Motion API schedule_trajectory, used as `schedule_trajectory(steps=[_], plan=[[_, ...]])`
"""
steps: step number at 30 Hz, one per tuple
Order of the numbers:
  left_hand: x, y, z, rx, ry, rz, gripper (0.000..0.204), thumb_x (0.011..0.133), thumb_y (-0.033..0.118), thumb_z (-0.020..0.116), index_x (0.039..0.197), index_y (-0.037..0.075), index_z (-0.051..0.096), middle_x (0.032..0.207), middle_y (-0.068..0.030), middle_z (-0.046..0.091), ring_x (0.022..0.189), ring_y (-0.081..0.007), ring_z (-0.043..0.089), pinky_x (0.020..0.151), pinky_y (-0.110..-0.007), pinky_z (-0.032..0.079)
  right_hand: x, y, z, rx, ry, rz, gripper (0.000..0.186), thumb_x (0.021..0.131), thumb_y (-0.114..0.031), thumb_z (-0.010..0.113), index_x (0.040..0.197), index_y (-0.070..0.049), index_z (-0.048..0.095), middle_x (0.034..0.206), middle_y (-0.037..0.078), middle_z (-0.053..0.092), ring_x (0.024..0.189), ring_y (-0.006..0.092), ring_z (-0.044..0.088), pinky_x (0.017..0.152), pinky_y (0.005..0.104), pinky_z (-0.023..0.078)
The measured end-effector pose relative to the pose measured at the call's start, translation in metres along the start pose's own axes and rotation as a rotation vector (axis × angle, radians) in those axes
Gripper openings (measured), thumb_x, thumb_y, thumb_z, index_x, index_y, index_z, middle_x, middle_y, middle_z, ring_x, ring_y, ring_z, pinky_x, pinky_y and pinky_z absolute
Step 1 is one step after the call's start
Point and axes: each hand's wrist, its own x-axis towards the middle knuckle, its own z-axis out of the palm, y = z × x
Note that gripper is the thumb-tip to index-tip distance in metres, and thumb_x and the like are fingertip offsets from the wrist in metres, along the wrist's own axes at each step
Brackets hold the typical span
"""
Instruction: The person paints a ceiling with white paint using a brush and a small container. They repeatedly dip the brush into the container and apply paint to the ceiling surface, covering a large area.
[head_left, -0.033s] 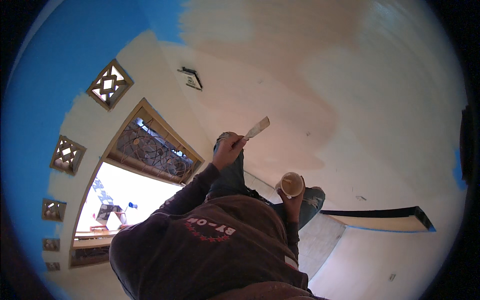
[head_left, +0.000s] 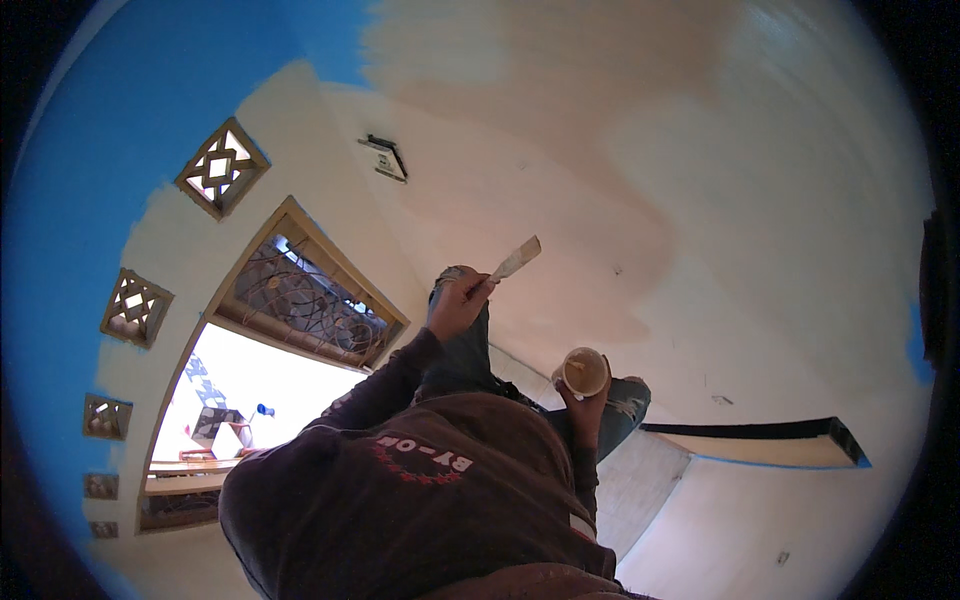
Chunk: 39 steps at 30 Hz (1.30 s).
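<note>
My left hand (head_left: 457, 310) grips a flat, pale brush-like tool (head_left: 519, 254) by its narrow end, in front of my raised knee in dark, worn jeans. My right hand (head_left: 583, 412) is wrapped round a small pale cup (head_left: 585, 372), held beside my other knee (head_left: 625, 405); the cup has light beige material inside and what looks like a thin stick. My dark sweatshirt fills the lower middle of the view.
At left, a blue and cream painted wall (head_left: 70, 220) has square lattice vents (head_left: 222, 168), a grilled transom (head_left: 305, 285) and a bright opening. A mottled cream surface (head_left: 760, 250) spans the right, with a dark-edged ledge (head_left: 760, 435) low at the right.
</note>
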Motion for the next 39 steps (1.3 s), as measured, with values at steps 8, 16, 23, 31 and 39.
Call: schedule_trajectory(steps=[8, 16, 23, 31, 39], plan=[[-0.018, -0.046, 0.015, 0.114, 0.111, -0.065, 0.024, 0.097, 0.021, 0.062, 0.106, -0.001, 0.066, 0.077, -0.0136, 0.065, 0.069, -0.0224, 0.062, 0.064, -0.035, 0.047, -0.002, -0.011, 0.001, 0.019, -0.007, 0.028, 0.102, 0.073, -0.018, 0.088, 0.151, -0.003, 0.025, 0.14, 0.019, 0.045, 0.13, 0.0313, 0.047, 0.109, 0.0432, 0.04], [-0.032, -0.076, 0.022, 0.077, 0.147, -0.149, 0.022, 0.098, 0.023, 0.061, 0.104, 0.002, 0.066, 0.083, -0.0175, 0.066, 0.075, -0.0285, 0.064, 0.069, -0.037, 0.049, -0.002, -0.004, 0.0, -0.007, 0.01, 0.024, 0.102, 0.072, -0.02, 0.089, 0.151, -0.003, 0.026, 0.141, 0.019, 0.044, 0.13, 0.0319, 0.048, 0.109, 0.0439, 0.04], [-0.03, -0.067, 0.026, 0.07, 0.139, -0.159, 0.024, 0.099, 0.023, 0.06, 0.102, 0.0, 0.064, 0.076, -0.0171, 0.062, 0.069, -0.0251, 0.06, 0.066, -0.037, 0.048, 0.003, -0.009, 0.001, -0.033, 0.016, 0.06, 0.101, 0.071, -0.02, 0.09, 0.149, 0.0, 0.029, 0.139, 0.02, 0.047, 0.129, 0.0312, 0.05, 0.108, 0.043, 0.041], [-0.029, -0.081, 0.032, 0.135, 0.098, -0.11, 0.026, 0.098, 0.025, 0.061, 0.095, -0.001, 0.064, 0.071, -0.0155, 0.06, 0.062, -0.0246, 0.057, 0.059, -0.036, 0.045, 0.004, -0.006, -0.002, 0.0, 0.009, 0.068, 0.103, 0.07, -0.015, 0.09, 0.15, -0.001, 0.027, 0.14, 0.018, 0.048, 0.129, 0.0292, 0.05, 0.108, 0.0409, 0.043], [-0.028, -0.086, 0.039, 0.137, 0.094, -0.116, 0.027, 0.098, 0.025, 0.062, 0.093, -0.002, 0.064, 0.074, -0.0172, 0.062, 0.063, -0.0263, 0.06, 0.058, -0.038, 0.046, 0.004, -0.008, -0.002, -0.059, 0.017, 0.074, 0.1, 0.071, -0.014, 0.089, 0.149, -0.001, 0.028, 0.139, 0.018, 0.049, 0.13, 0.0291, 0.05, 0.108, 0.041, 0.043]])
